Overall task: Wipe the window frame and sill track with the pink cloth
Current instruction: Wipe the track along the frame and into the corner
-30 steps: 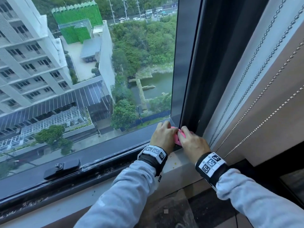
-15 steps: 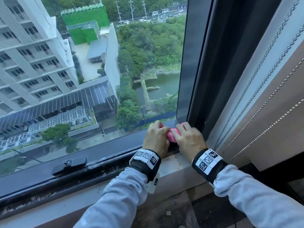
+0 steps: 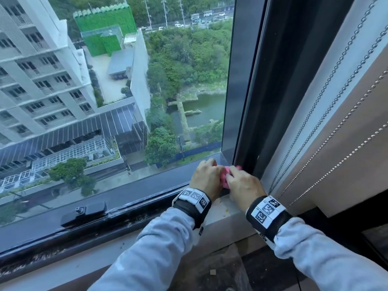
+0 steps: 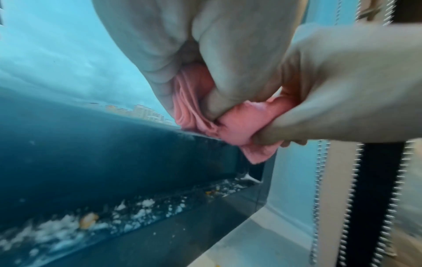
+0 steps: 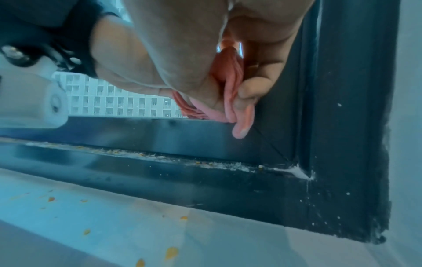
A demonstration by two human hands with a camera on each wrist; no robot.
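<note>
A bunched pink cloth sits between my two hands at the bottom right corner of the dark window frame. My left hand grips its left part, fingers curled round the folds. My right hand pinches the right part against the frame's lower rail. The sill track below holds white crumbs and dust; in the right wrist view it runs to the corner.
A black window latch sits on the lower rail at left. Bead chains of a blind hang along the right wall. The pale stone sill carries orange flecks. Glass fills the left.
Both hands stay bunched on the cloth at the frame corner; they have shifted slightly up and closer together, and the head view has drifted left.
</note>
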